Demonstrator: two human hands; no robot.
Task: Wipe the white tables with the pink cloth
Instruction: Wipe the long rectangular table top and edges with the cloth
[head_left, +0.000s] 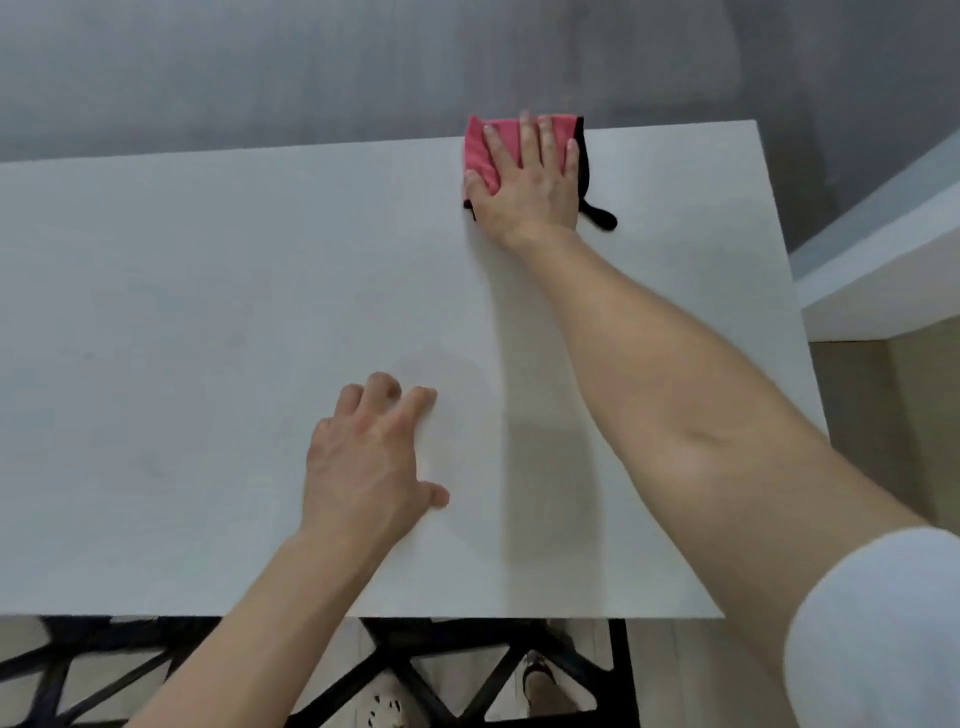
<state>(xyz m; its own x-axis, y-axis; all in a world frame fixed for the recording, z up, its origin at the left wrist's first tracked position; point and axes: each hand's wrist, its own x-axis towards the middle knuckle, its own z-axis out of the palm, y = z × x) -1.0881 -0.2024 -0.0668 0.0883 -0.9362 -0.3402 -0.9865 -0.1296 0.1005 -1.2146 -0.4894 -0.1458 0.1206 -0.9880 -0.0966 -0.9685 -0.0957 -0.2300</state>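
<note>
My right hand (524, 182) presses flat, fingers straight, on the pink cloth (488, 150) at the white table's (208, 312) far edge; my left hand (369, 457) rests nearer me, fingertips bent, holding nothing.

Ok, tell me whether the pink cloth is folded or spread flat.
Folded, it seems: the pink cloth forms a compact pad under the right hand, barely wider than it.

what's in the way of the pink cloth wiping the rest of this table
Only the left hand, resting on the white table toward its near edge. The right hand presses the pink cloth flat at the far edge.
</note>
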